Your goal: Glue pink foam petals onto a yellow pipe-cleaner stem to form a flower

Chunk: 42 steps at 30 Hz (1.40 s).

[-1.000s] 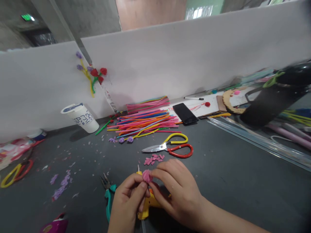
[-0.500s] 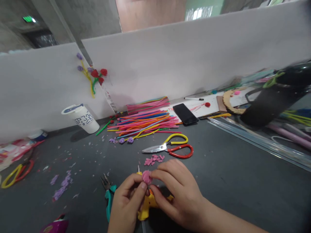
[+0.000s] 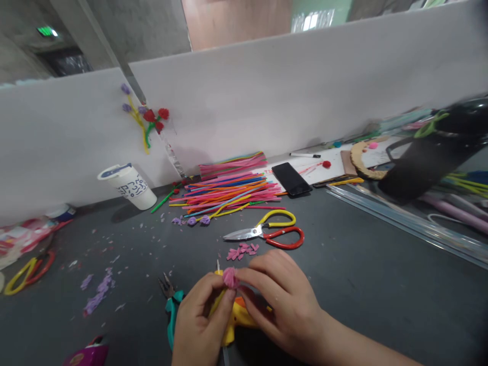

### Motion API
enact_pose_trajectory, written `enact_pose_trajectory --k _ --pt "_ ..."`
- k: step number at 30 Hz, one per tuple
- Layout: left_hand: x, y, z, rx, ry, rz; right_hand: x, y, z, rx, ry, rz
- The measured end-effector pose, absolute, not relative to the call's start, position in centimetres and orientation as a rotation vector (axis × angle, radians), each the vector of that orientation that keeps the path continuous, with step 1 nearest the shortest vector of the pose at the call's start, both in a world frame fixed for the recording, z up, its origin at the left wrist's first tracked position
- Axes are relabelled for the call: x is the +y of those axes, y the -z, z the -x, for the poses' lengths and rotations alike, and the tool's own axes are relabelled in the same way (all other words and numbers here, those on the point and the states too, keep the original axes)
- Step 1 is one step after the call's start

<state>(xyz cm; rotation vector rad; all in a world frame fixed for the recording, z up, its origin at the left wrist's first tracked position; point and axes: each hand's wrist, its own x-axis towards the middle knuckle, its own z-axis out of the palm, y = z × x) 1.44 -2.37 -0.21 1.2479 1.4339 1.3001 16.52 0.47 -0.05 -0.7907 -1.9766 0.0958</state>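
Note:
Between my two hands is a small pink fuzzy flower head (image 3: 230,278), apparently made of pipe cleaner. My left hand (image 3: 204,315) pinches it from the left, with thumb and forefinger at its lower side. From the right, the thumb and forefinger of my right hand (image 3: 282,305) close on it. A yellow strip shows inside my left fingers; whether it is a stem or part of the tool behind cannot be made out. Beneath the hands lies a yellow glue gun (image 3: 241,316), partly covered. Cut pink pieces (image 3: 242,251) lie just beyond the flower head.
Scissors (image 3: 263,231) with yellow and red handles lie ahead, and teal pliers (image 3: 170,310) at left. Behind are a pile of pipe cleaners (image 3: 229,193), a phone (image 3: 292,179) and a white cup (image 3: 131,188). A black jug (image 3: 423,157) and clear glue sticks (image 3: 404,223) occupy the right.
My fingers have shifted slightly around the pink flower head, the right thumb moving up nearer to it. A yellow strip now shows between the left fingers. The table items stay put.

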Motion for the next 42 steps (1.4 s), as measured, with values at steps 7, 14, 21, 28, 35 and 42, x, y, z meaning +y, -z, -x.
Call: enact_pose_trajectory --k 7,14,21,28,35,42 --pt "-2.3 0.3 -1.1 1.428 -1.27 -1.405 0.6 0.3 -16.6 -1.986 -0.07 0.777" --pt "-2.2 0.3 -1.0 1.467 -1.288 -1.514 0.7 0.5 -16.4 -1.968 -0.062 0.788" --pt "-2.6 0.2 -1.4 1.426 -1.41 -1.522 0.4 0.3 -16.6 -1.952 -0.111 0.731" --pt "-3.0 0.2 -1.3 1.37 -1.473 -1.53 0.4 0.2 -16.9 -1.988 -0.022 0.599" --pt "-3.2 0.6 -1.1 1.31 -1.515 -1.617 0.3 -0.1 -17.0 -1.949 0.047 0.586" --pt "-3.3 1.5 -1.0 1.222 -1.572 -1.78 0.5 -0.9 -17.0 -1.94 0.136 0.518"
